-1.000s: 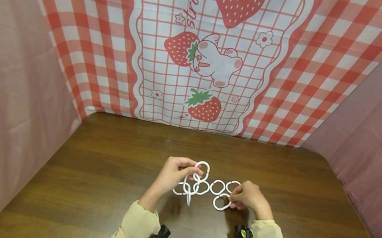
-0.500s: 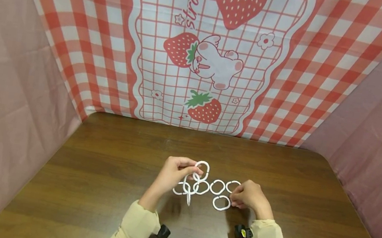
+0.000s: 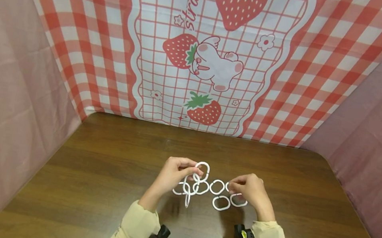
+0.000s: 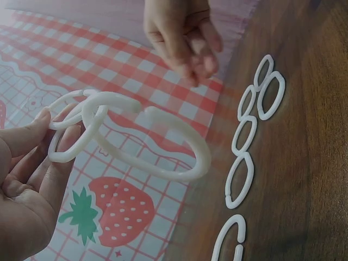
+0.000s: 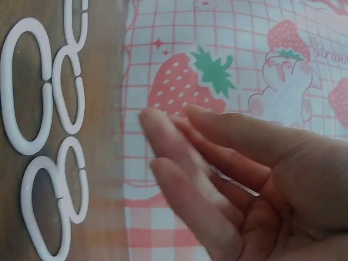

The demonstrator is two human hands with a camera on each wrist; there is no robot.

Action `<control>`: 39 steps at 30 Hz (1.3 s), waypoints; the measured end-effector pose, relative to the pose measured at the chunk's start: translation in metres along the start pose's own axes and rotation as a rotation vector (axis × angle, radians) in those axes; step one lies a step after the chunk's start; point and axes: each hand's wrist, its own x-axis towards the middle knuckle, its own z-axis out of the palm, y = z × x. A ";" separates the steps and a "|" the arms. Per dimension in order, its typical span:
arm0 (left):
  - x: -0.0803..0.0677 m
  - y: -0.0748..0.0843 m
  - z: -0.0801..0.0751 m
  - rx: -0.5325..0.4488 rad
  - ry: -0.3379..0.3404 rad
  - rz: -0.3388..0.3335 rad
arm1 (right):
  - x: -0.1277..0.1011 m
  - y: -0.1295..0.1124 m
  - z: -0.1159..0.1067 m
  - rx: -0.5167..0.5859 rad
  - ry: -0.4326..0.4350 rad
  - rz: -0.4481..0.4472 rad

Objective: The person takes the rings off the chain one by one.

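Observation:
My left hand (image 3: 178,171) pinches a short chain of white plastic C-shaped links (image 3: 191,186) between thumb and fingers, held above the table. In the left wrist view, an end link (image 4: 152,147) with a small gap in its side hangs out past the fingers. My right hand (image 3: 251,191) hovers over loose white links on the right, its fingers loosely bent with nothing visible between them. Under it lies one loose link (image 3: 239,200), beside another link (image 3: 221,203). Farther back is a third link (image 3: 217,187); one more is partly hidden by the right fingers.
The brown wooden table (image 3: 109,213) extends around both hands. A red-and-white strawberry cloth (image 3: 212,69) hangs at its far edge, with pink curtains (image 3: 374,131) at the sides. In the right wrist view, loose links (image 5: 27,87) lie flat in a cluster.
My right hand has drawn up off the near links and its fingers have shifted away, uncovering a link below it. The left hand and its chain stay nearly still.

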 end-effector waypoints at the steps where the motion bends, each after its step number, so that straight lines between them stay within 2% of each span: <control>1: 0.000 0.000 0.000 -0.001 -0.002 -0.001 | 0.000 -0.002 0.000 -0.018 0.027 -0.023; 5: -0.001 -0.001 0.000 -0.014 -0.015 -0.002 | -0.001 -0.013 0.002 -0.103 0.154 -0.144; 10: -0.002 -0.002 0.000 -0.021 -0.048 0.007 | -0.004 -0.028 0.008 -0.054 0.256 -0.226; 14: -0.004 -0.003 -0.001 -0.002 -0.094 0.030 | -0.010 -0.042 0.014 0.025 0.292 -0.295; 19: -0.006 -0.003 -0.002 0.035 -0.173 0.053 | -0.018 -0.057 0.022 0.071 0.284 -0.415; 22: -0.008 -0.002 -0.002 0.047 -0.213 0.053 | -0.021 -0.062 0.027 0.024 0.302 -0.459; 29: -0.009 -0.003 -0.002 0.019 -0.255 0.046 | -0.030 -0.073 0.026 -0.195 0.368 -0.506; 34: -0.009 -0.005 -0.002 0.019 -0.286 0.054 | -0.036 -0.078 0.023 -0.267 0.416 -0.508; 39: -0.011 -0.004 -0.002 0.048 -0.325 0.043 | -0.039 -0.081 0.021 -0.283 0.483 -0.542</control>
